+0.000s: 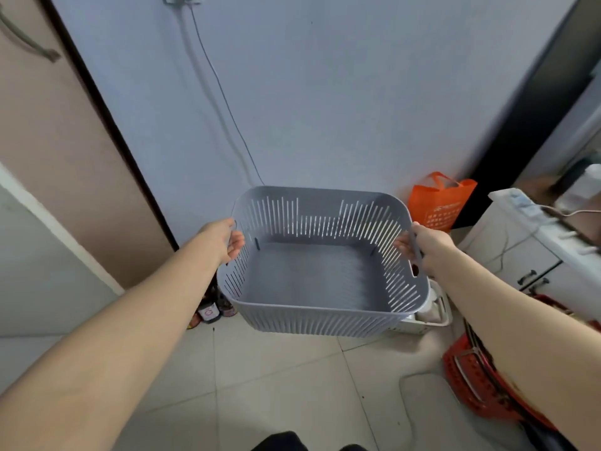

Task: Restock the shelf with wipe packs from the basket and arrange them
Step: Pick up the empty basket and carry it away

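Note:
A grey slotted plastic basket (312, 275) hangs in the air in front of me, above the tiled floor, and nothing lies inside it. My left hand (224, 239) grips its left rim, fingers curled through the handle slot. My right hand (429, 247) grips the right rim at the other handle. No wipe packs and no shelf are in view.
An orange bag (439, 203) stands against the wall at the back right. A white cabinet (533, 252) is on the right, a red crate (478, 385) below it. Small bottles (211, 309) and a white container (432, 312) sit on the floor under the basket. A door (65, 157) is on the left.

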Available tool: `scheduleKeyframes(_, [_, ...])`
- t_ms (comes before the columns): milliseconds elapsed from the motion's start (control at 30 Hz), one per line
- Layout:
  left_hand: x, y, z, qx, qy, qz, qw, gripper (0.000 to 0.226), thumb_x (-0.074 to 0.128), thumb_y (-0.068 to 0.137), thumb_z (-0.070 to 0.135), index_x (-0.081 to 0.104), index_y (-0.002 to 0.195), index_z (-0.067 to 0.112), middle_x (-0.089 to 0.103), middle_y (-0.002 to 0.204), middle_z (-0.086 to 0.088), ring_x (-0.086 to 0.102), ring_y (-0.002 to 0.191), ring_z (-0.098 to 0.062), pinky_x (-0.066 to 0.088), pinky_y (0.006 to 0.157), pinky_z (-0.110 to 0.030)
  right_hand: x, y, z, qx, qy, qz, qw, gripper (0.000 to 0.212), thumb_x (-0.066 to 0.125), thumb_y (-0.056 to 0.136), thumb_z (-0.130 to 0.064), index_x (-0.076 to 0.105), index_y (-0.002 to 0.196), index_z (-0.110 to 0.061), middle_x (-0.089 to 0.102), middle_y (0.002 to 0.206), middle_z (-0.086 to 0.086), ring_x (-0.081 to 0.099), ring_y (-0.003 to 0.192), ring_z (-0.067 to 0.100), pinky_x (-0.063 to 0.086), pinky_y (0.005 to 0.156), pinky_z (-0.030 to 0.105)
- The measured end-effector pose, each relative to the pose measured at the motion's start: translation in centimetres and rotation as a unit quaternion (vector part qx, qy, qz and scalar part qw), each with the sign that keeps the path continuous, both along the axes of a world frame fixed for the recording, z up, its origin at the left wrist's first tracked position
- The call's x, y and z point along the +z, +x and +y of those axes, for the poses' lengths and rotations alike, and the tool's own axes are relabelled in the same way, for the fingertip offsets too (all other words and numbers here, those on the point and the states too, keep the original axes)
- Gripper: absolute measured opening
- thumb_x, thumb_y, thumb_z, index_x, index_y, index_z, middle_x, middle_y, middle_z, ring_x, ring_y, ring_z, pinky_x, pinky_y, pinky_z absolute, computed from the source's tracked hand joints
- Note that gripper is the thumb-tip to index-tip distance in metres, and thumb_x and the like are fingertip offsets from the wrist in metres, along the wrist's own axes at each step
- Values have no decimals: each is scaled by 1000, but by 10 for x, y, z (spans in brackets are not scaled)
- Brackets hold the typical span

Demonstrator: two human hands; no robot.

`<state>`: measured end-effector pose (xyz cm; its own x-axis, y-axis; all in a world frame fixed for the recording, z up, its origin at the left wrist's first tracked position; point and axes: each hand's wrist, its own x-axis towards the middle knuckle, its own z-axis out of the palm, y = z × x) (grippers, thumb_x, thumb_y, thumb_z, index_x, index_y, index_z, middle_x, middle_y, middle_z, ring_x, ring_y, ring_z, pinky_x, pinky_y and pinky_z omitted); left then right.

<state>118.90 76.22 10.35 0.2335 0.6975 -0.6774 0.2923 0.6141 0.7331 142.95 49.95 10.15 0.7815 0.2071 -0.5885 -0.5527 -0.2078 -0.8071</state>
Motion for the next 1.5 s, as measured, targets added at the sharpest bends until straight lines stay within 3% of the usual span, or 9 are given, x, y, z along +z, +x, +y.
scheduleKeyframes(100, [0,50,17,-8,-1,7,1000,35,47,96,31,50,69,8,54,67,-5,49,54,-13,35,50,-24,0,41,14,-26,-4,-10,1000,31,51,96,-33,59,93,-3,64,71,8,60,55,14,50,47,18])
scheduleKeyframes(200, [-4,94,35,-12,2,17,1000,37,47,96,32,50,69,6,53,66,-5,49,53,-13,33,48,-25,-1,83,34,-29,-10,-12,999,30,50,96,-31,59,96,-3,62,69,8,59,55,14,49,53,20])
scheduleKeyframes(700, [-88,265,141,69,-15,58,996,45,40,96,42,51,68,8,52,65,-4,48,56,-13,34,52,-24,-60,293,187,79,-28,19,996,31,50,96,-29,60,94,1,57,70,12,53,57,17,44,57,24])
scheduleKeyframes(933, [-154,308,179,52,-24,78,995,44,40,97,41,52,69,8,51,63,-4,48,54,-13,34,50,-24,-132,339,232,75,-63,17,995,36,51,96,-29,56,73,-2,54,63,10,49,50,16,38,43,21])
scheduleKeyframes(1033, [-182,323,190,41,-29,83,995,44,41,97,39,52,69,7,51,62,-5,47,53,-14,35,51,-23,-168,353,242,70,-83,12,994,38,49,96,-29,55,69,-4,54,61,9,49,49,16,37,44,22])
scheduleKeyframes(1267, [-231,331,203,60,-32,92,993,43,45,95,39,55,70,7,53,63,-5,49,53,-14,38,51,-24,-220,364,260,83,-90,19,992,37,43,99,-33,54,75,-7,54,65,8,51,54,14,37,51,21])
scheduleKeyframes(1500, [-254,330,210,71,-37,89,993,46,47,93,46,55,72,7,53,62,-5,48,51,-15,34,47,-26,-230,371,271,90,-110,-4,990,32,43,99,-29,55,80,-6,58,67,8,54,54,14,40,49,23])
